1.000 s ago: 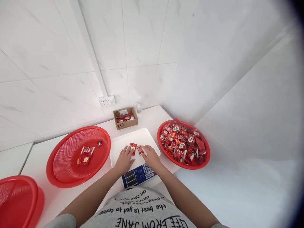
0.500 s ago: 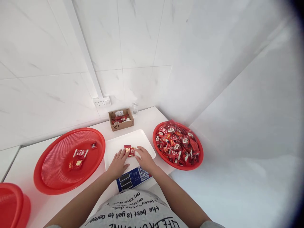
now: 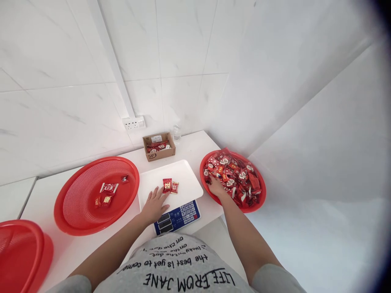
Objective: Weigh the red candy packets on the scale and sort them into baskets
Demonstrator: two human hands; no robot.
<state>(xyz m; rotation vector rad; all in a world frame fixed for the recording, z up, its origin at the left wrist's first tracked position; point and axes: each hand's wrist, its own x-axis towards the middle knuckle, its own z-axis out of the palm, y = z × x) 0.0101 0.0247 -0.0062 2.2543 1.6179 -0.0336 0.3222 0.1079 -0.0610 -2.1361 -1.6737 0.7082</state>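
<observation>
A blue-faced scale (image 3: 179, 216) with a white tray (image 3: 189, 185) stands before me. Two red candy packets (image 3: 170, 186) lie side by side on the tray. My left hand (image 3: 155, 203) rests flat on the tray's near edge, fingers spread, just short of the packets and holding nothing. My right hand (image 3: 216, 186) reaches into the red basket (image 3: 261, 203) on the right, which is heaped with several red candy packets (image 3: 236, 179). Its fingertips are down among the packets, and I cannot see whether they grip one.
On the left, a wide red basket (image 3: 79, 219) holds a few packets (image 3: 107, 192). Another red basket (image 3: 21, 252) sits at the far left corner. A small cardboard box (image 3: 159, 147), a clear bottle (image 3: 176, 132) and a wall socket (image 3: 133, 123) are at the back.
My right hand has left the two packets on the tray and moved right into the full basket. My left hand drew back a little from the packets.
</observation>
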